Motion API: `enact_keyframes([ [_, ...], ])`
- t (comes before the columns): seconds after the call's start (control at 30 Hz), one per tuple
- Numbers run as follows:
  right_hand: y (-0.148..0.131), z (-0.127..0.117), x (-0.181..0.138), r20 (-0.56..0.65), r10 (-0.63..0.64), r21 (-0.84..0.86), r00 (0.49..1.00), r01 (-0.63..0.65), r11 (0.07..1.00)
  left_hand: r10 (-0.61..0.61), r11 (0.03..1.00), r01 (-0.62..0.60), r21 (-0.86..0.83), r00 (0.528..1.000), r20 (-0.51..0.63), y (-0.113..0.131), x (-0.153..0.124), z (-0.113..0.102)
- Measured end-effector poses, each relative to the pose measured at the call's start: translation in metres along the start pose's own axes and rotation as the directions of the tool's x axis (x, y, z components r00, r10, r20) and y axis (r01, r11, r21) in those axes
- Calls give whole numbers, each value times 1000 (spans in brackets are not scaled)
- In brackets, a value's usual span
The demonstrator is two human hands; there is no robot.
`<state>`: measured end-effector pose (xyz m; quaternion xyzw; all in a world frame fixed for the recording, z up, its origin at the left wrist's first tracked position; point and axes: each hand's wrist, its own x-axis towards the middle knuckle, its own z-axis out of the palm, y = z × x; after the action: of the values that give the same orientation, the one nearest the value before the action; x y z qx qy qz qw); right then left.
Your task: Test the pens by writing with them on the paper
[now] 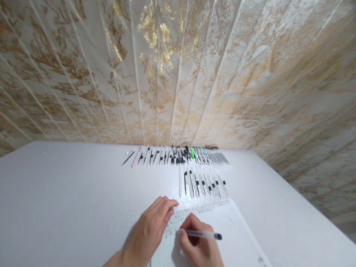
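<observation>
My right hand [200, 239] grips a clear-barrelled pen [201, 234] with a black end. The pen slants across the hand, and its tip meets a white sheet of paper [222, 230]. Rows of small dark handwriting [198, 210] cover the upper and left part of that sheet. My left hand [155, 222] lies over the paper's left edge, its fingers extended and holding nothing. Part of the sheet's left side is hidden under it.
Just beyond the paper lies a short row of clear pens with black caps [197, 183]. Behind it a longer row holds several pens, refills, a purple pen [136, 156] and a green marker [192, 153]. The white table [69, 200] ends at a gold-patterned curtain [155, 74].
</observation>
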<state>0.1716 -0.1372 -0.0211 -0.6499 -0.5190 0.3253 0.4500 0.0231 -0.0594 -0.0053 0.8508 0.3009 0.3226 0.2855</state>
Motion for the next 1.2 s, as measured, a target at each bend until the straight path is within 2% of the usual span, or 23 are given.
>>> enact_keyframes([
  [0.37, -3, -1, 0, 40, 16, 39, 999, -18, 999, -17, 1000, 16, -11, 994, -109, 2, -5, 0],
  [0.47, -1, -1, -1, 25, 5, 78, 1000, -7, 997, -24, 1000, 23, -19, 996, -82, 3, -6, 0],
  [0.57, -2, -6, -1, -94, 3, 179, 996, 14, 984, -105, 990, 107, -91, 994, 23, 2, -9, 3],
  [0.67, -6, -15, 0, -261, 39, 321, 965, 48, 946, -195, 967, 214, -139, 972, 134, 0, -11, 9],
  [0.73, -11, -21, 0, -308, 48, 386, 950, 79, 919, -233, 956, 259, -138, 956, 179, -1, -10, 11],
  [0.87, -15, -23, -1, -220, 39, 441, 975, 64, 895, -241, 950, 273, -151, 950, 197, -1, -7, 10],
  [1.0, -14, -19, -2, -165, 40, 401, 985, 30, 915, -221, 954, 253, -159, 956, 195, -1, -5, 8],
  [1.2, -13, -21, -1, -117, 22, 319, 993, 16, 948, -71, 987, 96, -131, 981, 183, 0, -6, 5],
])
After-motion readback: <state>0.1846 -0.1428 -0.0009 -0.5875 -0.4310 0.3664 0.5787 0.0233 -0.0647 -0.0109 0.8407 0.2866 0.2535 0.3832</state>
